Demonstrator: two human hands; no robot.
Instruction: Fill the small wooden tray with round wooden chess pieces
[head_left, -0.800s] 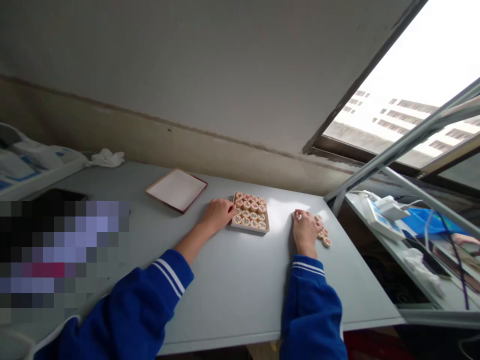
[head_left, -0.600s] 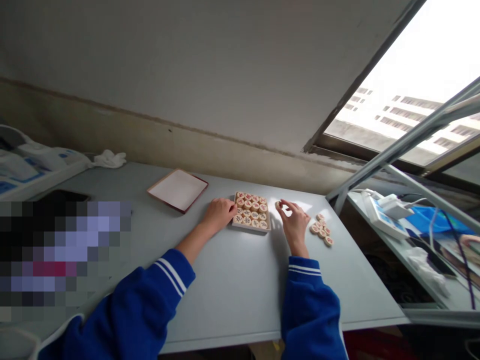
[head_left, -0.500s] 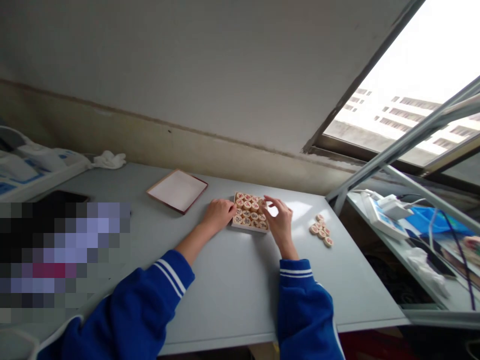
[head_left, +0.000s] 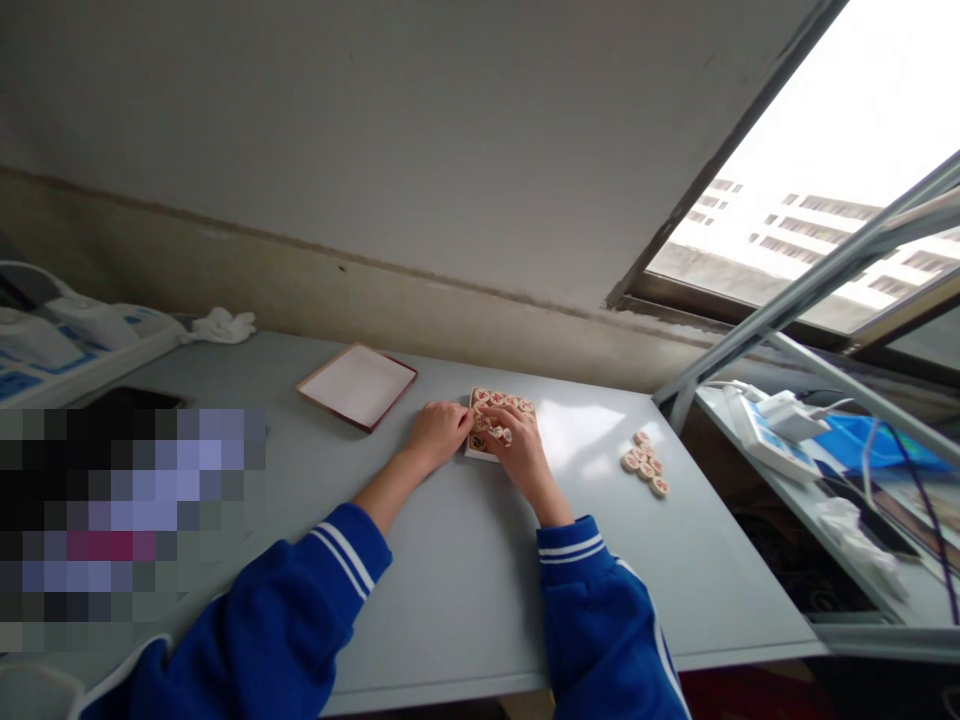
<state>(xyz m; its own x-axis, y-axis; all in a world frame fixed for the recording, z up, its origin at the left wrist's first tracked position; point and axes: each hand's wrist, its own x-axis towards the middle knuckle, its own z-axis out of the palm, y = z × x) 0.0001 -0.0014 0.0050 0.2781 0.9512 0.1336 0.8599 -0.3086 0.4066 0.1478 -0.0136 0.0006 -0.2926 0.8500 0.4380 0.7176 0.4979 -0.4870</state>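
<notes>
A shallow open box point(head_left: 481, 457) stands on the grey desk, filled with round wooden Chinese chess pieces point(head_left: 501, 398) bearing red and dark characters. My left hand point(head_left: 437, 430) is closed at the box's left side, fingers curled and fingertips at its edge. Over the box reaches my right hand point(head_left: 523, 455), thumb and fingers apart, tips on or just above the pieces at the left. Pieces show through the gap between them, and this hand covers the box's right front part. A loose group of chess pieces point(head_left: 646, 465) lies to the right.
A box lid point(head_left: 360, 387) lies inside-up, left of the box. Farther left are a dark phone-like slab point(head_left: 142, 397), crumpled white tissue point(head_left: 223, 326) and a white power strip point(head_left: 90, 350). A metal frame bar point(head_left: 750, 325) rises at the desk's right edge.
My right hand has moved left from the box's right edge to across its middle, now covering more pieces. My left hand stays at the box's left side.
</notes>
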